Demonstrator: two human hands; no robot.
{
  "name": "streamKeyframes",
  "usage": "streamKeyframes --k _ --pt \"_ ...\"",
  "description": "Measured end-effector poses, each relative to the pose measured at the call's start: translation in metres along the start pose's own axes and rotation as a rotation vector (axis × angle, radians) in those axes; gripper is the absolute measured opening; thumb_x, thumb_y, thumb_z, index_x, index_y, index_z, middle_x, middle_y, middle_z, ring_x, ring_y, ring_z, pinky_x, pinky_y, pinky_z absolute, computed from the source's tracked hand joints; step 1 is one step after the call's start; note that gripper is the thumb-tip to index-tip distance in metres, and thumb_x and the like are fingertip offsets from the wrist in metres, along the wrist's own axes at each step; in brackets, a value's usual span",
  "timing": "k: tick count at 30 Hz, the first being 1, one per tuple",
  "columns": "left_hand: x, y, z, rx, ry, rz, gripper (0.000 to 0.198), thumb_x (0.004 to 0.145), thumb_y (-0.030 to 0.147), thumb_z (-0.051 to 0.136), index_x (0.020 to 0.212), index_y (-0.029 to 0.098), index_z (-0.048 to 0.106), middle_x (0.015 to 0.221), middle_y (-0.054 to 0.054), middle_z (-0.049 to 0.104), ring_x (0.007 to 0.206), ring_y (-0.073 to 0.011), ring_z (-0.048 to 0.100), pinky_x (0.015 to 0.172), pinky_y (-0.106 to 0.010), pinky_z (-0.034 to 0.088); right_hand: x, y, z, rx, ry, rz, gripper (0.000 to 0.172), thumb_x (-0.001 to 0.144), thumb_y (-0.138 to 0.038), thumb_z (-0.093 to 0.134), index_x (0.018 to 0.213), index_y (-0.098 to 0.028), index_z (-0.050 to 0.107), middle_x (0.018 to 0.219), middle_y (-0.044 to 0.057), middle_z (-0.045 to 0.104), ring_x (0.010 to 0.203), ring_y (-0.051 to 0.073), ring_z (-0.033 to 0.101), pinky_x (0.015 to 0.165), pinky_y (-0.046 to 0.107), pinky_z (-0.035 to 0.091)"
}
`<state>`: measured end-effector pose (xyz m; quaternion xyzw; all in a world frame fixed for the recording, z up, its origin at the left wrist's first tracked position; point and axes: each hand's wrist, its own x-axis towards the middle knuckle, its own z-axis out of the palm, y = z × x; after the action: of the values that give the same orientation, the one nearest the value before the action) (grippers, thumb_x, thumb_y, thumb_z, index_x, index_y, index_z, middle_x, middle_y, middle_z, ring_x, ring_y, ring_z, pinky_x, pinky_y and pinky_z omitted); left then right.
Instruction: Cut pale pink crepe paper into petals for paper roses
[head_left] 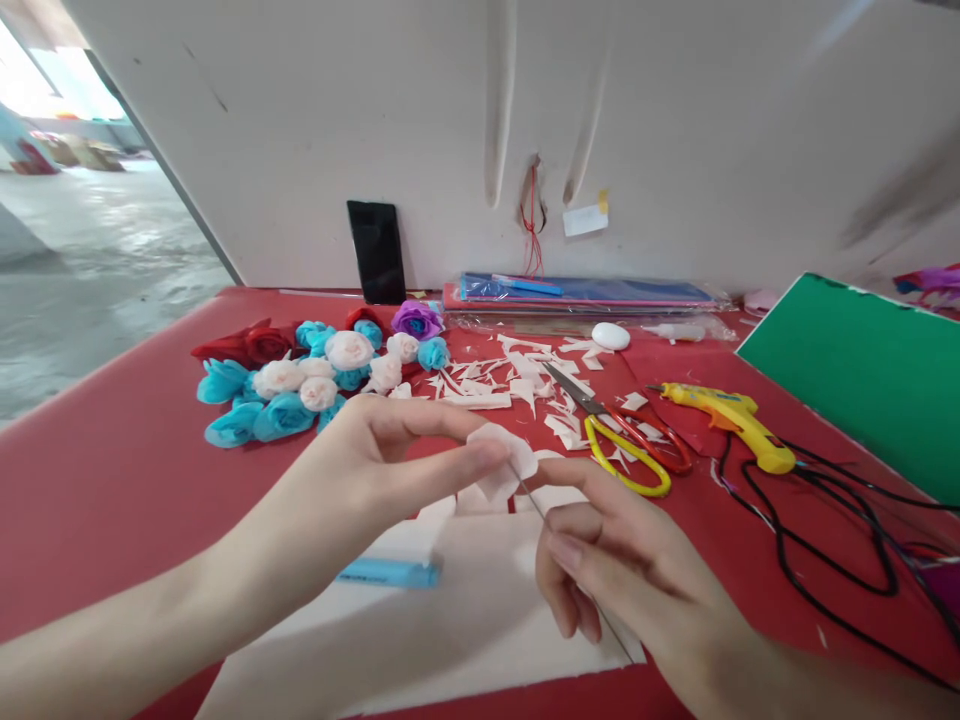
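Between the thumb and fingers of my left hand is a pale pink paper petal. A thin wire stem runs from the petal down to the right, and my right hand pinches it between thumb and fingers. Both hands are over a large pale pink paper sheet on the red table. A blue marker lies on the sheet, below my left hand. More cut pale paper pieces lie behind the petal, partly hidden by my fingers.
Blue, white, red and purple paper flowers lie back left, beside paper scraps. To the right are scissors, a yellow glue gun with a black cord, and a green board. A phone leans on the wall.
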<state>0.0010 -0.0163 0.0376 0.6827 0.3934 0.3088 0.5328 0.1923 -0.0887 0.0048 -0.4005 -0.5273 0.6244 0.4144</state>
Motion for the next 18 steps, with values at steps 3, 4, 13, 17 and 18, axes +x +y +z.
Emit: streamKeyframes --k 3,4,13,17,18 --pt "-0.0006 -0.0010 0.0008 -0.009 0.017 -0.019 0.020 0.082 0.035 0.068 0.065 0.029 0.075 0.063 0.009 0.066 0.059 -0.0048 0.052 0.053 -0.008 0.039 -0.0010 0.0019 -0.0015 -0.038 -0.010 0.024 0.020 0.096 -0.021 0.045 0.115 -0.026 0.052 0.065 -0.007 0.053 0.058 0.006 0.046 0.055 0.018 0.035" --pt "-0.0009 -0.0011 0.0014 -0.017 0.015 -0.016 0.021 0.082 0.033 0.068 0.063 0.028 0.074 0.063 0.010 0.066 0.060 -0.0045 0.053 0.055 -0.008 0.040 -0.0012 0.0021 -0.0019 -0.047 -0.018 0.033 0.019 0.097 -0.022 0.045 0.115 -0.026 0.052 0.066 -0.007 0.053 0.059 0.006 0.047 0.054 0.017 0.035" --pt "-0.0027 -0.0012 0.0037 0.009 0.008 0.025 0.020 0.082 0.031 0.068 0.063 0.032 0.074 0.065 0.012 0.068 0.061 -0.0050 0.057 0.056 -0.006 0.043 0.0004 -0.0025 -0.0019 -0.093 -0.018 0.095 0.025 0.097 -0.035 0.047 0.119 -0.023 0.053 0.062 -0.008 0.052 0.055 0.005 0.044 0.053 0.018 0.035" --pt "-0.0022 -0.0027 0.0023 -0.028 -0.018 0.034 0.023 0.083 0.030 0.067 0.061 0.031 0.073 0.068 0.012 0.071 0.066 -0.0063 0.061 0.059 -0.006 0.045 0.0011 -0.0030 -0.0016 -0.068 -0.016 0.099 0.026 0.097 -0.034 0.047 0.120 -0.021 0.052 0.061 -0.007 0.052 0.054 0.006 0.042 0.052 0.018 0.034" --pt "-0.0024 -0.0037 0.0022 -0.035 -0.035 0.027 0.021 0.083 0.030 0.067 0.063 0.031 0.073 0.069 0.012 0.071 0.069 -0.0071 0.062 0.061 -0.006 0.046 0.0012 -0.0032 -0.0015 -0.060 -0.022 0.097 0.025 0.097 -0.033 0.046 0.118 -0.021 0.052 0.061 -0.008 0.051 0.053 0.006 0.041 0.051 0.018 0.034"
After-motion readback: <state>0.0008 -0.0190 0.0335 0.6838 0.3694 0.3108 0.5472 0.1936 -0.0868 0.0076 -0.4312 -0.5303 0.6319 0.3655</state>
